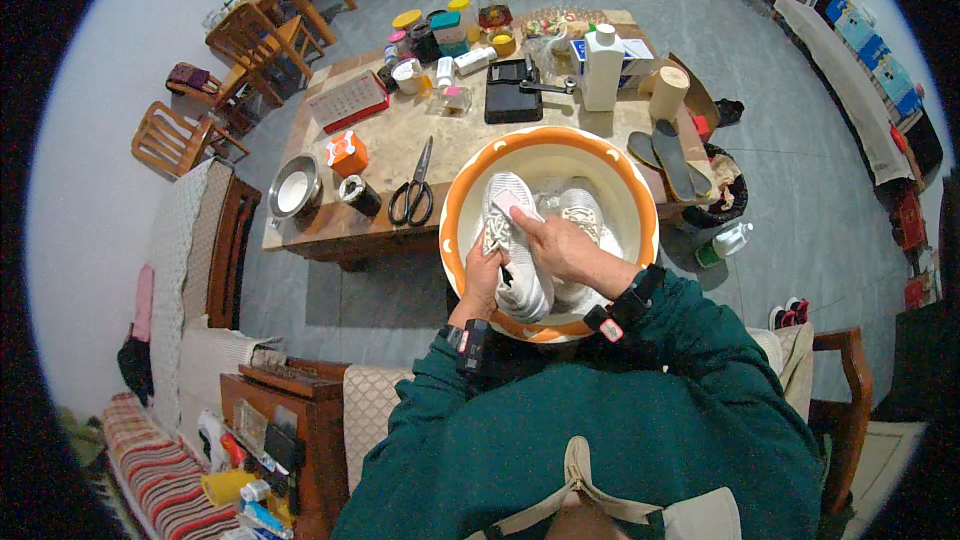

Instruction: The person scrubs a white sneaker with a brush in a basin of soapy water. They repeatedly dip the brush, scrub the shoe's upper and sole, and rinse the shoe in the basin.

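Observation:
An orange-rimmed basin (454, 214) with a little water and foam in it is before me. My left hand (482, 277) grips the side of a white lace-up sneaker (525, 286), which is held over the basin with its toe pointing away from me. My right hand (559, 246) presses a small pale pink piece (508, 200), its material unclear, against the front of that sneaker, thumb on top. A second white sneaker (581, 202) lies in the basin to the right, partly hidden by my right hand.
On the wooden table (397, 120) are black-handled scissors (412, 199), a metal bowl (315, 184), an orange box (346, 154), a white bottle (603, 67) and dark insoles (671, 157). A lined trash bin (739, 199) and a plastic bottle (726, 241) are on the floor at right.

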A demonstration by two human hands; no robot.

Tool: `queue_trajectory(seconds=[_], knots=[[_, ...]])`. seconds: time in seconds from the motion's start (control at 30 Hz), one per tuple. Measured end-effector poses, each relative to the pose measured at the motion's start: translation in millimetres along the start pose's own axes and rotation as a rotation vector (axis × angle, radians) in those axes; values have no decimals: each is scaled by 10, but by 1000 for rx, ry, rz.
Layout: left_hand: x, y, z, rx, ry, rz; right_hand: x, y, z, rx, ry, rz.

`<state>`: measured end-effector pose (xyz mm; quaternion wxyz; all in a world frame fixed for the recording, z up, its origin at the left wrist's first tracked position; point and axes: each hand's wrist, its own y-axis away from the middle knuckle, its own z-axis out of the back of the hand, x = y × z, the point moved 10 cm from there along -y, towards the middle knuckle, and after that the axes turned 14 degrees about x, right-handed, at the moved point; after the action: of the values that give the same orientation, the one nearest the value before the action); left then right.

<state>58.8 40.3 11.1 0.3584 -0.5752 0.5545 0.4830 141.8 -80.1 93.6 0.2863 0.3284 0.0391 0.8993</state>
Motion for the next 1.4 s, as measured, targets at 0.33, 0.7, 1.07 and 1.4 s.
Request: queue_trajectory(seconds=[0.33, 0.7, 1.07, 1.4], knots=[[-381, 76, 133, -156, -114, 18, -747, -585, -471, -311, -413, -240], [-100, -37, 500, -55, 214, 131, -1048, -769, -1216, -103, -170, -410], [-87, -118, 215, 167, 691, -28, -853, -857, -1395, 21, -999, -103], [143, -209, 334, 82, -133, 74, -225, -103, 113, -139, -124, -110]])
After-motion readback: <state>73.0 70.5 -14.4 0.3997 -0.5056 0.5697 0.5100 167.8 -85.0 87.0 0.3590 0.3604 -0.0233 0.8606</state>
